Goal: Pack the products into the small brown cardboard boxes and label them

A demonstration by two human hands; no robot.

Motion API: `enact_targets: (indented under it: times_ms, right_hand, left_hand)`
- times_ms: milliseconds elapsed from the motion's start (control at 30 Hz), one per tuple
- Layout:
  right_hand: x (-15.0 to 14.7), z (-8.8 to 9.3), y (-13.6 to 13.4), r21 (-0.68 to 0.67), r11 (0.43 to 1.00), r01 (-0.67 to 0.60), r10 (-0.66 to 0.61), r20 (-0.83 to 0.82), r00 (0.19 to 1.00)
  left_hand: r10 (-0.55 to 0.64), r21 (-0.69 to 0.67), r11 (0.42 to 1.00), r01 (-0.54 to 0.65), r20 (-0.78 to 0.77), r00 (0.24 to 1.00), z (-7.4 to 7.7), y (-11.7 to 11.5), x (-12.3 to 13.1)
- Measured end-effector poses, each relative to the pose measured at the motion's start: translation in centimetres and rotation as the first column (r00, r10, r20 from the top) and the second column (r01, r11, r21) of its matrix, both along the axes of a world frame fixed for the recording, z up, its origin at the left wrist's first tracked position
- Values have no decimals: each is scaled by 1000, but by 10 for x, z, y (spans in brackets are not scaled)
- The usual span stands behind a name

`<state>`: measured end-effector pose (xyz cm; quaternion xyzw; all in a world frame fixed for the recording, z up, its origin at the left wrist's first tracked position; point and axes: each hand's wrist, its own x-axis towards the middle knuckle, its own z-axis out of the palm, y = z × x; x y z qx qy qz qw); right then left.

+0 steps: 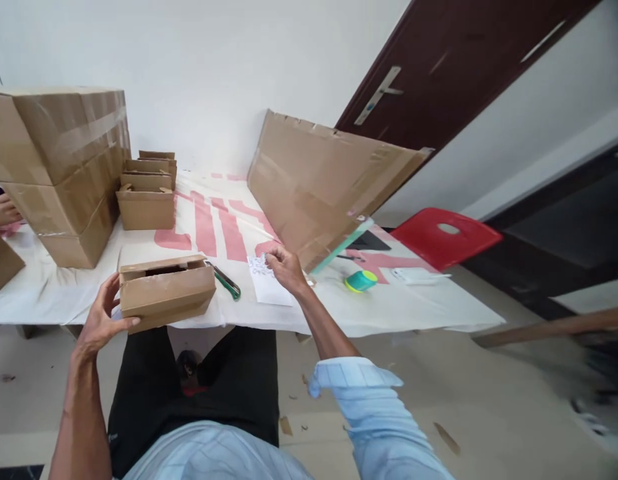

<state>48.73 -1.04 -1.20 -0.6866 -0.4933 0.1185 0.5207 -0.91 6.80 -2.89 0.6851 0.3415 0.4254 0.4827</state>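
With the small box [167, 297] at the near edge of the white cloth [339, 315] taken as dial centre, the left hand [106, 317] sits between 8 and 9 o'clock, clamped on the box's end, thumb on the front face. Box's long axis runs nearly 9 to 3; whether its base rests or is lifted, cannot tell. Right hand [287, 270] well apart from the left, out towards 3, over the paper [273, 294]; fingers curled, and cannot tell whether they pinch anything. Left hand is the nearer to the box, right hand to the paper. Green cutter [227, 283] lies between box and paper, also at 3, just beside the box. Writing: large red lettering [230, 230] on the cloth between 1 and 2, partly covered, unreadable. Paper bears small dark marks, too fine to read. No legible brand or label on the box.
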Motion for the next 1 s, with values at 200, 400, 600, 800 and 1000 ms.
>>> enact_targets:
  times_ms: [200, 400, 600, 800, 1000]
  right_hand:
    - [40, -59, -19, -67, 988, 139, -137, 27, 990]
    - [67, -92, -26, -106, 971, 214, -209, 54, 976]
    - [86, -107, -21, -115, 957, 268, -260, 79, 962]
    - [96, -109, -11, -127, 949, 288, -273, 122, 954]
    - [100, -108, -6, -190, 924, 331, -298, 182, 937]
  left_hand:
    - [56, -48, 997, -56, 3, 998, 12, 0, 6]
    - [150, -143, 978, -153, -33, 988, 26, -5, 12]
    - [224, -191, 954, -230, -53, 973, 39, -7, 20]
    - [279, -150, 944, -292, -104, 955, 40, -6, 20]
    - [243, 0, 970, -244, -101, 965, 19, 4, 9]
